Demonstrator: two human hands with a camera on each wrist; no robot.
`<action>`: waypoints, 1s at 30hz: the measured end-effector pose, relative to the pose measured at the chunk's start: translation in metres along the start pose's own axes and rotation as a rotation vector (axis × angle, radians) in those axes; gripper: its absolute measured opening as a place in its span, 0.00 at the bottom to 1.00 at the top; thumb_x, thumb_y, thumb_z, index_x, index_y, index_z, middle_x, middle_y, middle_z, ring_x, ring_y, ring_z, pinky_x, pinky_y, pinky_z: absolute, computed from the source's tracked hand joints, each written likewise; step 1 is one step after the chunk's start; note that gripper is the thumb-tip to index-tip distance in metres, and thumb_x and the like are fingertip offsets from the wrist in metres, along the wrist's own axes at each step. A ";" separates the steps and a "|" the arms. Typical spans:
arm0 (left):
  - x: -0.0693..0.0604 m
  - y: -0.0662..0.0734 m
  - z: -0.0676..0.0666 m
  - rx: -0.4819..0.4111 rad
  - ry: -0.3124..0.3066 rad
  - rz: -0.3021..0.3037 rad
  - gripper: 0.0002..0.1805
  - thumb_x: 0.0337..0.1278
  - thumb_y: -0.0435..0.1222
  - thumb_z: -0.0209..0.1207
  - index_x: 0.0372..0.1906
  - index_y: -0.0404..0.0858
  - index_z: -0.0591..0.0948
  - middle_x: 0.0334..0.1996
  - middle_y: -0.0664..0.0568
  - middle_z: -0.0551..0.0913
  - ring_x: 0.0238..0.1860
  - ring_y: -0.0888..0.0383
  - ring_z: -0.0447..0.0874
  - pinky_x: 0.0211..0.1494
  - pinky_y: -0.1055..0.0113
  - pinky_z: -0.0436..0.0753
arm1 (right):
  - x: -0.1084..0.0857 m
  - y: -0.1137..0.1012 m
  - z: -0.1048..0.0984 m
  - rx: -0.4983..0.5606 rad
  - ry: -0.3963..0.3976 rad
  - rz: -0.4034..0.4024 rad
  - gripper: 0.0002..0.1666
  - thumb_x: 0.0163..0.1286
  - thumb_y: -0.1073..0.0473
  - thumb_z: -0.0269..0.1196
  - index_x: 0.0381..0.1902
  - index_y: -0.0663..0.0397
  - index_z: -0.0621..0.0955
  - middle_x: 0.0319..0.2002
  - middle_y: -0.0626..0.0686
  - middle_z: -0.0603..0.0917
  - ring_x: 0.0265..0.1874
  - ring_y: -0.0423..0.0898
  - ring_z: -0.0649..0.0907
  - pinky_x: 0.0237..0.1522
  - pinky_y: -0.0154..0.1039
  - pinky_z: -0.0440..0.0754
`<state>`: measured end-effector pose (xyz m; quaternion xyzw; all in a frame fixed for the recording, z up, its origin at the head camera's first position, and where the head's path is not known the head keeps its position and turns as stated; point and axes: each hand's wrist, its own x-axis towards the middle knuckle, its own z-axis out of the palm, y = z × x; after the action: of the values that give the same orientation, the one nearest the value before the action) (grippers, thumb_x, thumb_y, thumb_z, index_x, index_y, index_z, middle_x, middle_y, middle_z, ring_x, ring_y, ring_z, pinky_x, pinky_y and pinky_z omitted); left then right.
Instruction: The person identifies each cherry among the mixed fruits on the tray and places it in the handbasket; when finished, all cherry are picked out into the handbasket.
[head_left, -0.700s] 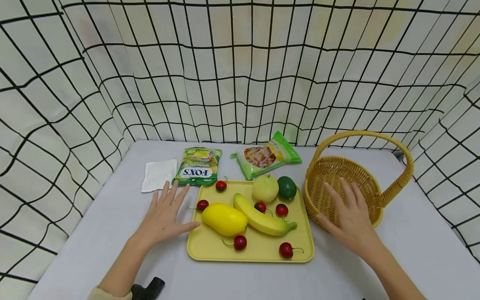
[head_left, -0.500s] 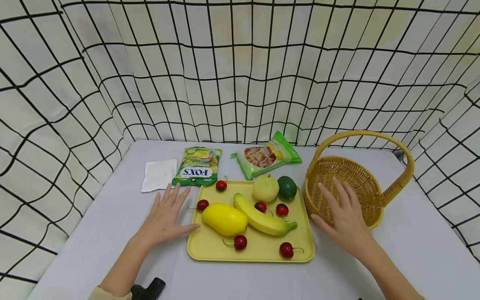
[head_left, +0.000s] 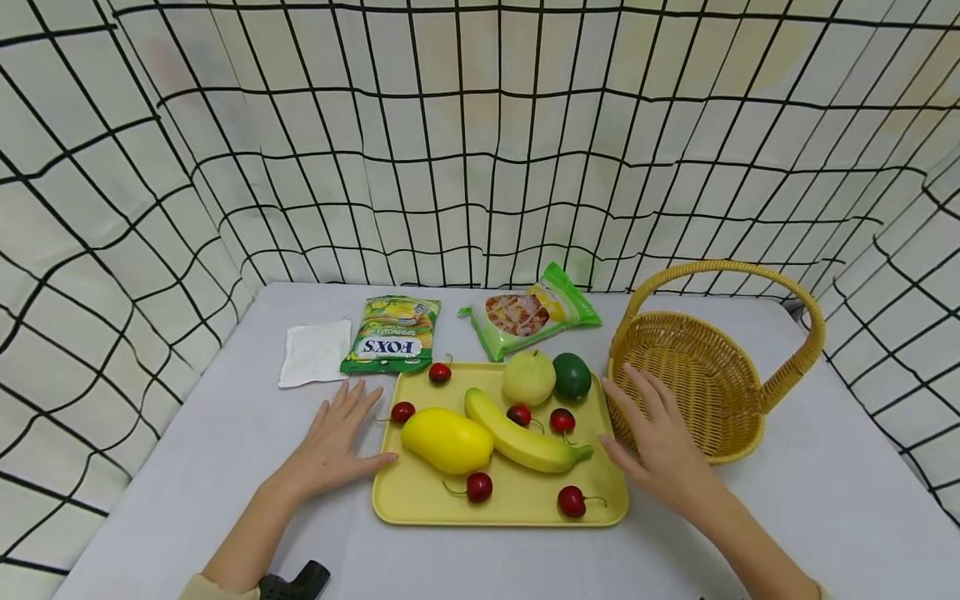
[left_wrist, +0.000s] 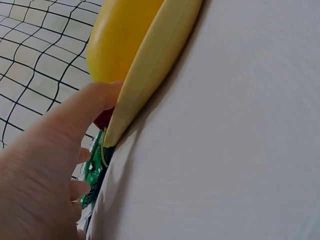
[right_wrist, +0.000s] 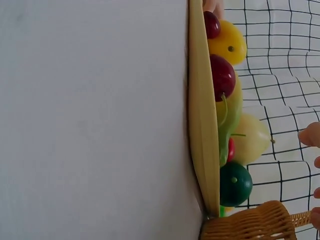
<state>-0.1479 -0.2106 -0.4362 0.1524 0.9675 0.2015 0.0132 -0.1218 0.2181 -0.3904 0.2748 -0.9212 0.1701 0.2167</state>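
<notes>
My left hand [head_left: 330, 446] is spread at the left edge of the yellow tray [head_left: 517, 508]; in the left wrist view the thumb meets the tray rim [left_wrist: 150, 70]. With fingers extended and nothing held, my right hand [head_left: 663, 446] hovers between the tray's right edge and the wicker basket [head_left: 731, 400]. On the tray lie a yellow mango-like fruit [head_left: 447, 442], a banana [head_left: 525, 442], a pale round fruit [head_left: 529, 378], a dark green fruit [head_left: 572, 377] and several cherries [head_left: 479, 487].
Behind the tray lie a green FOX'S packet [head_left: 393, 335] and a green-and-white food packet [head_left: 528, 315]. A white folded cloth [head_left: 315, 354] is at the back left. Black netting over white sheeting surrounds the table. The basket's handle [head_left: 795, 367] arches upward.
My right hand has moved left, from over the basket toward the tray's right edge. My left hand has barely moved, and the objects keep their places.
</notes>
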 end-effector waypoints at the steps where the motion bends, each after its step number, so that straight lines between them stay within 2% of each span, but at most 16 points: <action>1: 0.000 -0.001 0.001 -0.006 -0.003 -0.001 0.52 0.41 0.65 0.58 0.69 0.38 0.59 0.69 0.35 0.49 0.70 0.39 0.37 0.66 0.39 0.42 | 0.000 -0.001 0.001 0.002 -0.011 -0.001 0.37 0.67 0.36 0.45 0.67 0.51 0.63 0.68 0.60 0.55 0.64 0.61 0.56 0.57 0.61 0.61; 6: -0.004 -0.005 0.004 -0.040 -0.018 -0.008 0.52 0.42 0.64 0.58 0.69 0.38 0.59 0.69 0.35 0.50 0.69 0.39 0.38 0.66 0.40 0.41 | 0.002 -0.008 0.007 0.020 -0.060 -0.006 0.37 0.62 0.49 0.59 0.67 0.52 0.63 0.67 0.60 0.57 0.64 0.57 0.57 0.57 0.58 0.65; 9: -0.005 -0.007 0.005 -0.048 -0.015 -0.008 0.51 0.43 0.64 0.58 0.68 0.38 0.59 0.69 0.35 0.51 0.69 0.39 0.39 0.66 0.41 0.40 | 0.003 -0.011 0.012 0.046 -0.079 -0.017 0.39 0.59 0.54 0.63 0.67 0.52 0.63 0.66 0.60 0.58 0.63 0.56 0.59 0.57 0.56 0.67; 14: -0.006 -0.008 0.006 -0.054 -0.014 -0.010 0.48 0.43 0.63 0.58 0.66 0.37 0.63 0.69 0.36 0.52 0.69 0.39 0.41 0.67 0.43 0.39 | 0.006 -0.013 0.020 0.072 -0.092 -0.032 0.36 0.59 0.58 0.64 0.64 0.54 0.66 0.62 0.61 0.65 0.60 0.55 0.66 0.55 0.53 0.70; 19: -0.004 -0.008 0.007 -0.044 -0.007 -0.008 0.46 0.44 0.63 0.57 0.65 0.38 0.65 0.69 0.37 0.52 0.69 0.40 0.41 0.67 0.44 0.39 | 0.010 -0.015 0.024 0.106 -0.126 -0.001 0.29 0.63 0.57 0.60 0.62 0.53 0.68 0.59 0.60 0.68 0.58 0.53 0.68 0.54 0.52 0.71; 24: -0.001 -0.007 0.009 -0.035 0.000 -0.001 0.47 0.45 0.63 0.56 0.66 0.39 0.63 0.69 0.37 0.52 0.69 0.40 0.41 0.67 0.44 0.39 | 0.013 -0.016 0.028 0.127 -0.175 0.030 0.26 0.65 0.54 0.58 0.61 0.52 0.70 0.60 0.57 0.69 0.59 0.50 0.68 0.56 0.49 0.71; 30: 0.000 -0.008 0.011 -0.028 0.017 0.014 0.47 0.46 0.62 0.56 0.68 0.42 0.60 0.69 0.39 0.53 0.69 0.41 0.43 0.67 0.44 0.39 | 0.016 -0.014 0.036 0.143 -0.189 0.030 0.25 0.65 0.55 0.58 0.59 0.55 0.72 0.55 0.55 0.72 0.55 0.49 0.72 0.55 0.47 0.72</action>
<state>-0.1491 -0.2132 -0.4493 0.1571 0.9636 0.2163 0.0060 -0.1371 0.1845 -0.4103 0.2906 -0.9271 0.2118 0.1062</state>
